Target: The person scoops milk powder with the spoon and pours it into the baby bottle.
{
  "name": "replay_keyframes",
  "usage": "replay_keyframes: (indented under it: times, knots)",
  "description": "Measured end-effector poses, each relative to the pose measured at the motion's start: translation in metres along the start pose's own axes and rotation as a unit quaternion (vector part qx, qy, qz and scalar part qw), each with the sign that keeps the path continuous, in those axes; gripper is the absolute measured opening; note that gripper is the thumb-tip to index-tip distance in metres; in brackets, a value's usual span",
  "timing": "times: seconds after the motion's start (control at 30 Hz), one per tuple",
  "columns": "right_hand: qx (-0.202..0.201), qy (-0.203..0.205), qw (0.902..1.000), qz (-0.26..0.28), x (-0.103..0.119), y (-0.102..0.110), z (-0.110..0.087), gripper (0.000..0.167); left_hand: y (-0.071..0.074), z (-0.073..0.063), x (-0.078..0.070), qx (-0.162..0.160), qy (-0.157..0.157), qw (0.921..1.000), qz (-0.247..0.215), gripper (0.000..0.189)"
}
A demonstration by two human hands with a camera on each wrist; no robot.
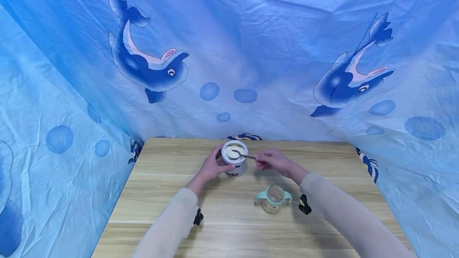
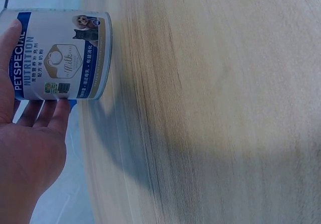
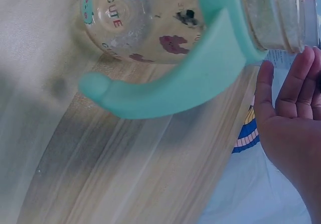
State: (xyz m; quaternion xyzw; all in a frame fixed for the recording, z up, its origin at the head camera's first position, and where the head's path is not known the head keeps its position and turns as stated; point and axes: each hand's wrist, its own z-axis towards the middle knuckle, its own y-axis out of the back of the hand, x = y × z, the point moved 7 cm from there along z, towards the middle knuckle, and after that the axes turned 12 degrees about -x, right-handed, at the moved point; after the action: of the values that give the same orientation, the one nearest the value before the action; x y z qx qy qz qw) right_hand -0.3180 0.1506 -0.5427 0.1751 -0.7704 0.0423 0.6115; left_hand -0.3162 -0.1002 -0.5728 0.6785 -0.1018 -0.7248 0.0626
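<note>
Near the back of the table, my left hand (image 1: 212, 166) grips a white and blue can (image 2: 60, 58) of milk powder labelled as pet nutrition, thumb on one side and fingers round the other. The can is open at the top, with pale powder (image 1: 231, 151) inside. My right hand (image 1: 274, 160) pinches the handle of a metal spoon (image 1: 248, 157). The spoon's bowl is at the can's mouth; whether it touches the powder I cannot tell. Closer to me, a clear baby bottle (image 1: 270, 206) with mint-green handles (image 3: 200, 88) stands uncapped, apart from both hands.
A wood-grain table (image 1: 161, 206) carries everything. Behind and beside it hangs a blue cloth (image 1: 229, 51) printed with dolphins and bubbles, reaching the table's back edge. The bottle stands close to my right forearm (image 1: 333, 198).
</note>
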Motion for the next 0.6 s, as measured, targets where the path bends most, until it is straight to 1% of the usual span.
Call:
replay_keyframes:
  times: [0.2,0.43,0.6]
  knots:
    - [-0.001,-0.013,0.9996,0.026,-0.006,0.002,0.0,0.023,0.0,0.0,0.001,0.002,0.008,0.9999,0.005,0.096]
    - [-0.001,-0.038,0.9985,0.039,-0.015,0.003,-0.001,0.022,0.0,-0.001,0.0,0.005,0.004,0.9999,0.011,0.098]
    - [-0.005,-0.038,0.9977,0.056,-0.016,0.002,0.0,0.023,0.0,0.0,0.001,0.004,0.003,0.9999,0.011,0.097]
